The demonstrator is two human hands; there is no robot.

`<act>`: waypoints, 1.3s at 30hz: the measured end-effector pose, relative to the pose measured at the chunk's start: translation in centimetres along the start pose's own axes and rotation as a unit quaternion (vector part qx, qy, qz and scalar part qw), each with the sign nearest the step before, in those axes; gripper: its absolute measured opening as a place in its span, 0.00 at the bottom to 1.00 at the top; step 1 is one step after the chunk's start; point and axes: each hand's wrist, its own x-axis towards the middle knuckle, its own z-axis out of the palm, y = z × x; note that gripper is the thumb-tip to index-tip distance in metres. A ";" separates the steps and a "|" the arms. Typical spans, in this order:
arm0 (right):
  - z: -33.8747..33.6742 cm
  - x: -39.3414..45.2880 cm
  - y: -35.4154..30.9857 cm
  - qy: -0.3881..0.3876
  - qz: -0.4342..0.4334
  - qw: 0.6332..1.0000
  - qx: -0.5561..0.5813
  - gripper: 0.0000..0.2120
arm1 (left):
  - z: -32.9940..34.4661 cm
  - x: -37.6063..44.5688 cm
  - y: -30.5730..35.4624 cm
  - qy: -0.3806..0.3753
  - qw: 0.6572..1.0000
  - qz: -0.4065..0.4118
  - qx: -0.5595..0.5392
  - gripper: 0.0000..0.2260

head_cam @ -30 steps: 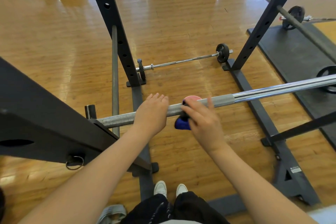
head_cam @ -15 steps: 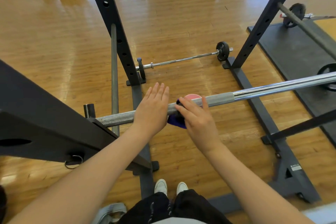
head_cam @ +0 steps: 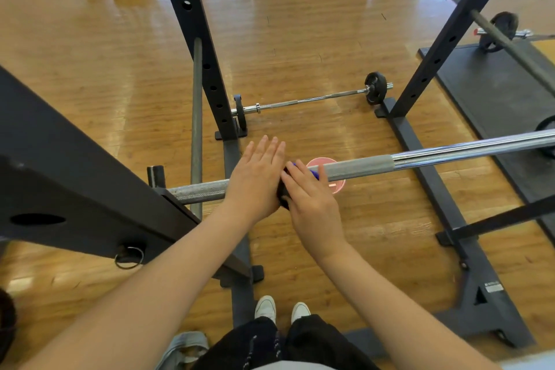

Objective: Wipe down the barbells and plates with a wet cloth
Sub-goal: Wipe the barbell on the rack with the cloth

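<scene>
Bar (head_cam: 360, 170) racked across the view, knurled section under both hands. Left hand (head_cam: 255, 180) flat on the bar, fingers straight and together. Right hand (head_cam: 312, 198) just beside it, fingers curled over a dark cloth (head_cam: 282, 189) — blue edge showing — wrapped on the bar, grip likely but mostly hidden. Pink cup (head_cam: 338, 186) on the floor below.

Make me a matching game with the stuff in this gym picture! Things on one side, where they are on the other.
Things:
1. long silver barbell
2. small barbell with black plates
3. round pink cup
4. white shoes

Places:
A. on the wooden floor beyond the rack
B. bottom of the picture, beside the rack's base
C. on the rack, under both hands
D. on the floor below the long bar

Pairs: 1-C, 2-A, 3-D, 4-B
</scene>
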 end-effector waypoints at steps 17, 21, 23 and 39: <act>1.8 1.5 -1.3 -0.011 -0.070 0.996 0.044 0.13 | 0.1 -4.7 -3.6 0.007 0.988 -0.146 0.046 0.36; -1.0 0.1 3.4 0.024 -0.053 0.998 0.017 0.13 | 0.2 -4.7 -3.7 0.015 0.987 -0.152 0.038 0.36; -2.4 -0.7 5.9 0.047 -0.009 0.999 0.006 0.13 | 0.2 -4.7 -3.7 0.011 0.988 -0.152 0.039 0.35; -0.4 0.6 2.4 0.005 -0.103 0.995 0.008 0.14 | 0.5 -4.6 -3.7 0.043 0.989 -0.136 0.028 0.33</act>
